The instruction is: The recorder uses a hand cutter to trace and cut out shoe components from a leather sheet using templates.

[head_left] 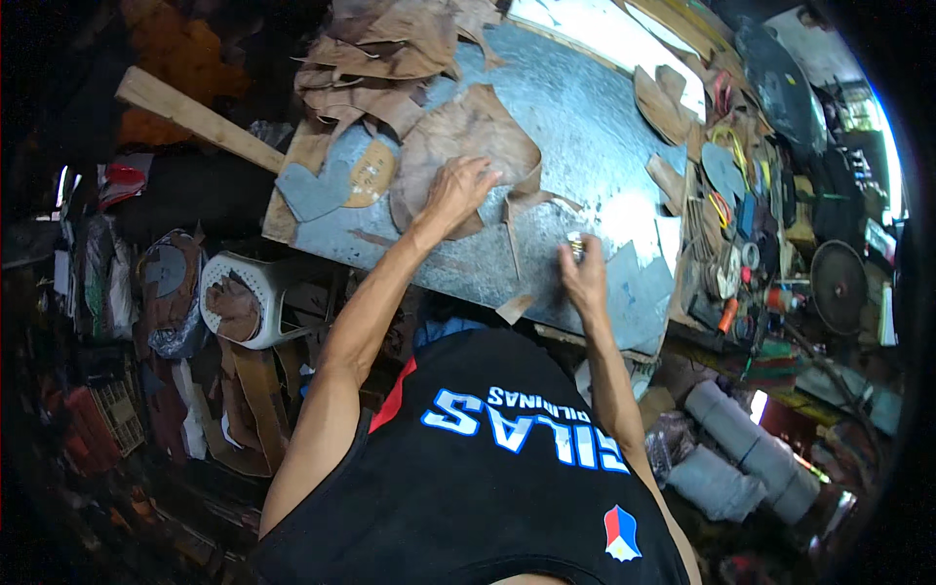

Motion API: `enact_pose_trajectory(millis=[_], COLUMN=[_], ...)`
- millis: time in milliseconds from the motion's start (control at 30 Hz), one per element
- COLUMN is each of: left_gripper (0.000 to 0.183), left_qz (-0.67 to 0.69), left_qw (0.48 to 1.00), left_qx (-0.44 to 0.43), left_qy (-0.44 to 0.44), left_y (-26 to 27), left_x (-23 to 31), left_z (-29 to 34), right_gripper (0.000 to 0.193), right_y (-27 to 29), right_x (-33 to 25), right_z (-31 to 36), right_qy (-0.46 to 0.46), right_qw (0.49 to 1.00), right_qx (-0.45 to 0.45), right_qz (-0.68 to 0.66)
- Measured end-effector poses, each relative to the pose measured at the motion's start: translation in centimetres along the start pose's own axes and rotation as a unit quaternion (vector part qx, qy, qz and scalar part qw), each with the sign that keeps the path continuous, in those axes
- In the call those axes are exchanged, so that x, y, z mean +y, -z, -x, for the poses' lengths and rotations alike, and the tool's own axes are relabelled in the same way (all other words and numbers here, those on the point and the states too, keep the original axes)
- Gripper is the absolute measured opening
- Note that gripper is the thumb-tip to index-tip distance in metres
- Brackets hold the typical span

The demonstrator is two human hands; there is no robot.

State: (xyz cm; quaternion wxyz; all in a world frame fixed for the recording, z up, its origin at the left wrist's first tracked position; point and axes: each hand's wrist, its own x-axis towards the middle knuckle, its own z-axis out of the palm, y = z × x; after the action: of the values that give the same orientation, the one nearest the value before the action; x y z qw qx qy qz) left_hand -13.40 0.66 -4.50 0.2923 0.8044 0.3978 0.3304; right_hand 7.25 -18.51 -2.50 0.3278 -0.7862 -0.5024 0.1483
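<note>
On the metal-topped table (546,107), a brown leather piece (478,122) lies with its right edge curling up. My left hand (458,195) rests on this leather, fingers stretched over it and apart, gripping nothing. Off to the right, my right hand (585,278) is closed around a small shiny metal object (577,246); most of it is hidden, so its kind is unclear. Between the hands, a narrow leather strip (513,239) hangs off the piece's edge. A tan template-like piece (371,174) and a grey cut piece (314,190) lie left of the leather.
Crumpled brown leather (380,54) is heaped at the table's far left. Grey sheet pieces (634,292) lie near its right corner. Tools, tape and cords crowd the right side around an orange-handled tool (727,315). A white stool (278,292) lies tipped at the left.
</note>
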Motion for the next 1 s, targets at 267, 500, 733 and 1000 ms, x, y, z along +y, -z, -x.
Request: enact_pose_trajectory(millis=[267, 500, 733, 1000], left_gripper=[0.037, 0.027, 0.030, 0.046], left_qz=[0.188, 0.211, 0.078, -0.052], left_qw=[0.969, 0.930, 0.989, 0.993], left_qx=[-0.103, -0.244, -0.123, -0.094], left_qy=[0.120, 0.174, 0.030, -0.056], left_y=[-5.0, -2.9, -1.4, -1.5], left_x=[4.5, 8.9, 8.8, 8.2], left_z=[2.0, 4.0, 8.1, 11.3], right_gripper=[0.053, 0.057, 0.033, 0.036], right_y=[-2.1, -1.2, 0.3, 2.8], right_x=[-4.4, -6.3, -0.1, -2.9], right_z=[-2.1, -8.2, -9.5, -1.6], right_qy=[-0.097, -0.028, -0.082, -0.019], right_qw=[0.974, 0.996, 0.996, 0.974], right_qx=[0.042, -0.080, -0.035, -0.223], right_qz=[-0.202, -0.017, -0.005, -0.022])
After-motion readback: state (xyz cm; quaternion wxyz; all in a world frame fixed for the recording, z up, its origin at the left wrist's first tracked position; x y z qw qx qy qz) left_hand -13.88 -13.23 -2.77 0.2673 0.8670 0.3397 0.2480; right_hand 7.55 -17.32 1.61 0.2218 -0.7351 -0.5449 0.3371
